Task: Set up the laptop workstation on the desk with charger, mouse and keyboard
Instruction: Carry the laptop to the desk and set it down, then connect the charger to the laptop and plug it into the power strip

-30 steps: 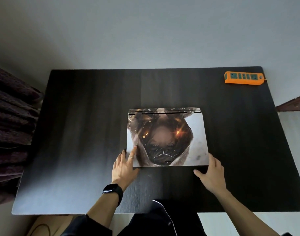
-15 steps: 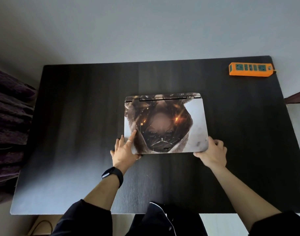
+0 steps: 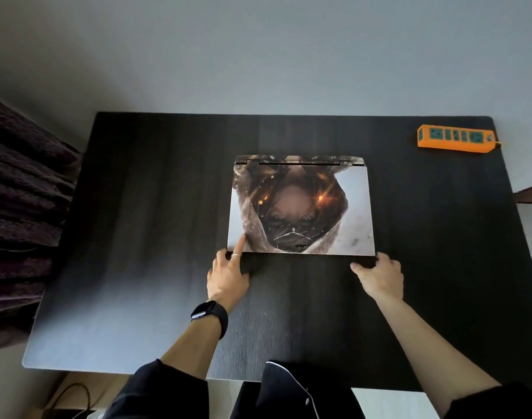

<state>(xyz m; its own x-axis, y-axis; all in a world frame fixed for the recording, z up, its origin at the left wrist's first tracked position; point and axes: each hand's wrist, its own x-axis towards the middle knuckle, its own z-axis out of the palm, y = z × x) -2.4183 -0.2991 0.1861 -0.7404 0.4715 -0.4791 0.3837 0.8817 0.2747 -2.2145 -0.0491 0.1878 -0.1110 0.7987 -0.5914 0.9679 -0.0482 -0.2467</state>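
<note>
In the middle of the head view, a closed laptop (image 3: 301,207) lies flat on a dark wood-grain desk (image 3: 137,267), its hinge edge toward the top of the frame and its lid covered with a printed picture. The left hand (image 3: 228,276) sits at the laptop's lower left corner: its index finger (image 3: 240,241) lies straight on the lid, a ring (image 3: 236,255) shows on it, and the other fingers are loosely bent beside the edge, closing on nothing that shows. A black watch (image 3: 209,311) is on that wrist. The right hand (image 3: 379,276) is at the lower right corner, fingers curled round the laptop's front edge and holding it. In the upper right of the frame an orange power strip (image 3: 456,139) rests near the desk's far corner, well apart from the laptop. Dark purple fabric (image 3: 20,222) fills the left edge of the frame, beside the desk. At the lower left, below the desk's near edge, a black cable (image 3: 74,397) loops on the floor.
</note>
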